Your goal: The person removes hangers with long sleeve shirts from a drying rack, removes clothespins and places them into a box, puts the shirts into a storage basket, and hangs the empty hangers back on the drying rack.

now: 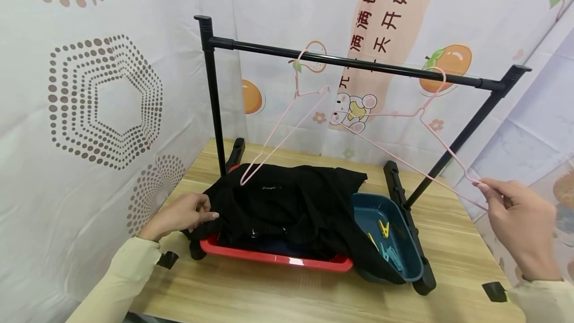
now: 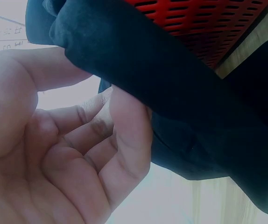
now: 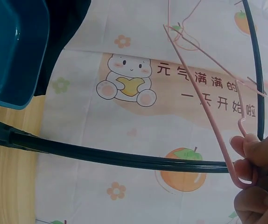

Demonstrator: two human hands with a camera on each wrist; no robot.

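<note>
A black garment (image 1: 287, 203) with a small label lies spread over a red basket (image 1: 273, 258). At its left edge, my left hand (image 1: 186, 212) pinches the cloth; in the left wrist view, thumb and index finger meet at a fold of the black fabric (image 2: 171, 79). My right hand (image 1: 520, 218) grips the lower corner of a pink hanger (image 1: 390, 156), whose hook is over the black rail (image 1: 358, 62). Closer in the right wrist view, the fingers curl round the hanger's bent end (image 3: 213, 121). Another pink hanger (image 1: 273, 148) hangs further left, its lower end over the garment.
The black rack's uprights (image 1: 214, 108) stand at both sides on a wooden table (image 1: 251, 288). A blue basin (image 1: 405, 233) holds yellow and blue clothespins (image 1: 391, 255), partly covered by the garment. White printed curtains (image 1: 278, 9) hang behind and at the left.
</note>
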